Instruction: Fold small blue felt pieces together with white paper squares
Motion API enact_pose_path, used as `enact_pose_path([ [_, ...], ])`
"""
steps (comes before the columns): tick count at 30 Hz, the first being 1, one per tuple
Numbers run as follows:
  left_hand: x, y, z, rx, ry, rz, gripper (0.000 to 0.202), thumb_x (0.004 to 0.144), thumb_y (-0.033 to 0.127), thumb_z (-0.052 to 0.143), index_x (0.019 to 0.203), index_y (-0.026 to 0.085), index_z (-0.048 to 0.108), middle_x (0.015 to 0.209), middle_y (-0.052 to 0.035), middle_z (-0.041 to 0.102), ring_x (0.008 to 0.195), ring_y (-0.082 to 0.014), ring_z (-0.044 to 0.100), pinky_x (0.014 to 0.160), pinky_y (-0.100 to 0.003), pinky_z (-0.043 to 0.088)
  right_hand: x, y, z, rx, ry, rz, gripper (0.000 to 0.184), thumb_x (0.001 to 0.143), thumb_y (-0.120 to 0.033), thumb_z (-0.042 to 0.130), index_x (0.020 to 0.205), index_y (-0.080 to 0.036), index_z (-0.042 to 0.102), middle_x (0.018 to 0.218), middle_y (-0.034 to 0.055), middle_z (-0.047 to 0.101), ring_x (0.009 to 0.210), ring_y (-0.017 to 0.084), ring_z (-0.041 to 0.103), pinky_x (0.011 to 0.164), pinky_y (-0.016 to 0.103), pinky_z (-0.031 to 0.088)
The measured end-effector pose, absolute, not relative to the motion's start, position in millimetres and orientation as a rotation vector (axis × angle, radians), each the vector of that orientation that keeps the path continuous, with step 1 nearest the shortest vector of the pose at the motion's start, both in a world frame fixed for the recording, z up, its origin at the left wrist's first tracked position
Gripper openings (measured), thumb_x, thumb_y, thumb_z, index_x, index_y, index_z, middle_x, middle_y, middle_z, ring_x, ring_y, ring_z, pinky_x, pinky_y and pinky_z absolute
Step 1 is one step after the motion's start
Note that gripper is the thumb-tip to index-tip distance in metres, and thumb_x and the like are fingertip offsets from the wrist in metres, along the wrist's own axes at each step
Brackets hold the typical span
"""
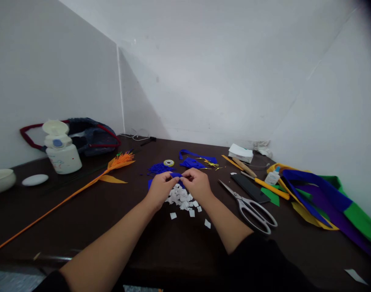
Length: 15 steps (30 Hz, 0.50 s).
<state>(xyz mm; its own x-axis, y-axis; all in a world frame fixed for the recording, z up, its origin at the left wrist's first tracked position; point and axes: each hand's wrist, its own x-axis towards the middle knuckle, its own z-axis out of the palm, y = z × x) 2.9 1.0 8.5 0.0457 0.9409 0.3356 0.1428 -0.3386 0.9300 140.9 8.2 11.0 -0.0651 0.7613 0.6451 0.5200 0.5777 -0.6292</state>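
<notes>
A strip of blue fabric [175, 175] is pinched between my two hands over the middle of the table. My left hand [161, 189] is closed on its left part, and my right hand [197, 185] grips the right part, thumbs close together. Just below the fingers lies a heap of small white paper squares [182, 198], with a few scattered nearer me. Behind my left hand sit a pile of thin blue snippets [160, 168] and a small round spool [169, 162]. More blue fabric pieces [193, 163] with yellow bits lie behind my right hand.
Scissors [249, 207], a black case [251, 187], a yellow-handled cutter [271, 188] and a glue bottle [272, 177] lie to the right, beside coloured fabric [319, 194]. An orange artificial flower [120, 161], a white bottle [63, 156] and a bowl [2, 181] are at left.
</notes>
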Motion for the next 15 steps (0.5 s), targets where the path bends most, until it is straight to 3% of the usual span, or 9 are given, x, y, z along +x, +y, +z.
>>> enact_pose_path([
  [8, 1.7, 0.9, 9.4, 1.661, 1.103, 1.284, 0.017, 0.064, 0.031, 0.055, 0.065, 0.014, 0.060, 0.059, 0.0011, 0.055, 0.060, -0.0127, 0.047, 0.058, -0.023, 0.036, 144.1, 10.6, 10.5, -1.096, -1.704, 0.482, 0.006, 0.058, -0.022, 0.057, 0.062, -0.018, 0.055, 0.065, -0.0006, 0.058, 0.059, 0.012, 0.053, 0.056, 0.024, 0.044],
  [15, 0.9, -0.5, 10.9, 1.670, 1.093, 1.245, 0.022, 0.064, 0.035, 0.055, 0.064, 0.013, 0.059, 0.056, 0.0024, 0.051, 0.054, -0.0101, 0.043, 0.053, -0.022, 0.033, 142.6, 8.0, 12.3, -1.101, -1.749, 0.470, 0.007, 0.058, -0.021, 0.057, 0.063, -0.018, 0.054, 0.062, -0.0020, 0.057, 0.057, 0.011, 0.051, 0.055, 0.023, 0.041],
])
